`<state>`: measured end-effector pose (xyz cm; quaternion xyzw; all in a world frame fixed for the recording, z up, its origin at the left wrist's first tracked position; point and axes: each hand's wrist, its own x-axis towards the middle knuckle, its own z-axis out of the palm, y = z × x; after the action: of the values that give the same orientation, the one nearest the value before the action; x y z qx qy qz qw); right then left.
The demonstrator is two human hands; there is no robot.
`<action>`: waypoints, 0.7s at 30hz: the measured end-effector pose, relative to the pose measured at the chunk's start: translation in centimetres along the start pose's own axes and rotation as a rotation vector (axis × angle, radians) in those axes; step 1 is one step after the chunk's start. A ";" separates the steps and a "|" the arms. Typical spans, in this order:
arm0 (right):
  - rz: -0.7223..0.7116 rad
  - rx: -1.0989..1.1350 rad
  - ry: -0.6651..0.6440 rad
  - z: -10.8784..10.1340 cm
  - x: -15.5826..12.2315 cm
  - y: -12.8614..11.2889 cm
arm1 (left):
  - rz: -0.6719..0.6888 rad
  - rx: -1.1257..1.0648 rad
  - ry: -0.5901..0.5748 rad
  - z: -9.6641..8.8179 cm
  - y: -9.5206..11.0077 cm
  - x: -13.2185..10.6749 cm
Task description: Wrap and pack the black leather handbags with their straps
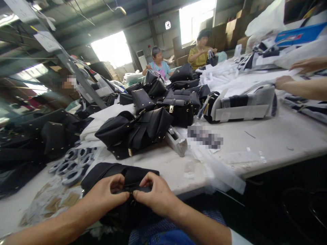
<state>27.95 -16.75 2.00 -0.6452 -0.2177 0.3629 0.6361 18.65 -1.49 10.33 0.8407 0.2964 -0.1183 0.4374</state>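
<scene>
A black handbag (102, 172) lies at the table's near edge, partly over my lap. My left hand (112, 190) grips its strap or flap from the left, thumb pressed near a small metal clasp. From the right, my right hand (153, 192) pinches the same part, its thumb almost meeting the left one. The fingertips of both hands are hidden behind the black material. Just beyond, more black handbags (138, 132) with gold-coloured locks are heaped. Left of the held bag sit several wrapped strap rolls (74, 166) and small packets (53, 200).
A tape dispenser (177, 141) stands beside the heap. Clear plastic film (222, 173) hangs over the table edge (255, 173). On the right, a co-worker's hands (283, 81) touch a partly wrapped bag (240, 105). Two people sit across the table; dark bags (53, 136) pile up at left.
</scene>
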 end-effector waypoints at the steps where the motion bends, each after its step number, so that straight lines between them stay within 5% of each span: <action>1: 0.002 0.009 0.010 0.1 0.2 0.1 | 0.018 0.018 0.000 0.2 0.2 -0.2; 12: -0.101 0.132 -0.069 -1.4 -0.6 0.8 | 0.142 0.027 -0.068 0.4 0.1 0.4; 21: 0.190 0.304 -0.253 -1.8 -0.3 -1.1 | 0.167 0.044 -0.145 0.2 0.4 0.0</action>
<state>29.30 -18.11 3.00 -0.5087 -0.1769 0.5280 0.6566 18.93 -1.83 10.42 0.8612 0.1903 -0.1483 0.4473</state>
